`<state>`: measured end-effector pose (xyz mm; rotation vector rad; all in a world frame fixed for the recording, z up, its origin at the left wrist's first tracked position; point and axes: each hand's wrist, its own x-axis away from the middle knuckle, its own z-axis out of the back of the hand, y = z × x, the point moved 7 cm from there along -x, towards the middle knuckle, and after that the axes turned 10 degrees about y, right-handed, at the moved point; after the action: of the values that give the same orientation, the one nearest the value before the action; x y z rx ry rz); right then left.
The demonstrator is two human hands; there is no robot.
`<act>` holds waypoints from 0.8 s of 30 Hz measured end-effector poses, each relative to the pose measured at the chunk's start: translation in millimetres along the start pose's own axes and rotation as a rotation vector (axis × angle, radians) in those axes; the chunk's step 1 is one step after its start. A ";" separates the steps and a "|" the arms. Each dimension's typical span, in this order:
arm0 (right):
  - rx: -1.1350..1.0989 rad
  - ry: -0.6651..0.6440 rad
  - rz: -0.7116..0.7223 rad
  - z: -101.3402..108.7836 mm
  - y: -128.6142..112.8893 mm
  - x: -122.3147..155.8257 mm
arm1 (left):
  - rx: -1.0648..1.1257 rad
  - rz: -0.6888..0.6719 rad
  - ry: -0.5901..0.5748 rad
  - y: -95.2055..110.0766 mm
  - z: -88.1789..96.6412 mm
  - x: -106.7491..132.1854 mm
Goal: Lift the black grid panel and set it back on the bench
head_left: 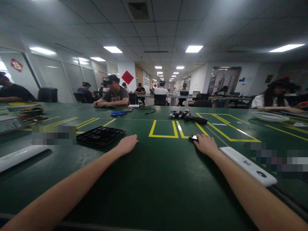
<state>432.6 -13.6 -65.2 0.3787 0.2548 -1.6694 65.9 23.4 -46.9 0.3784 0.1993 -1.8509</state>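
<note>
My left hand (128, 143) rests palm down on the green table, its fingers fairly flat and nothing visible in them. Just left of it lies a black plastic tray (101, 136) with a grid of compartments. On the right, my right hand (206, 143) has its fingers round a small black device (193, 138) with a bright white face; the hand covers part of it. Beside my right wrist a white power strip (247, 165) lies at a slant, partly behind my forearm.
Yellow tape outlines (163, 136) mark the green table (154, 186). Farther back are a heap of dark cables (180, 114), a blue item (118, 113) and a coiled white cable (269, 116). Another white strip (22, 155) lies left. A person (115, 94) sits across the table.
</note>
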 end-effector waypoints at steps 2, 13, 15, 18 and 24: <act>-0.005 -0.007 -0.002 -2.4 0.2 -1.0 | 0.292 0.195 0.043 -18.4 9.0 -7.8; -0.044 0.013 -0.012 -3.6 -1.7 -1.8 | 0.247 0.795 0.186 -187.6 68.6 17.4; -0.055 0.007 -0.012 -3.6 -2.5 -1.8 | 0.020 0.763 0.055 -202.4 60.5 21.4; -0.065 0.016 -0.004 -3.0 -2.4 -2.3 | -0.042 0.665 -0.018 -207.5 48.7 20.2; -0.188 0.031 0.003 2.3 -9.0 -6.1 | 0.199 0.539 0.101 -177.0 47.5 10.3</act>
<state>424.2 -7.7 -61.3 0.2638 0.4305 -1.6223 -112.5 53.3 -15.6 0.5998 -0.0217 -1.3230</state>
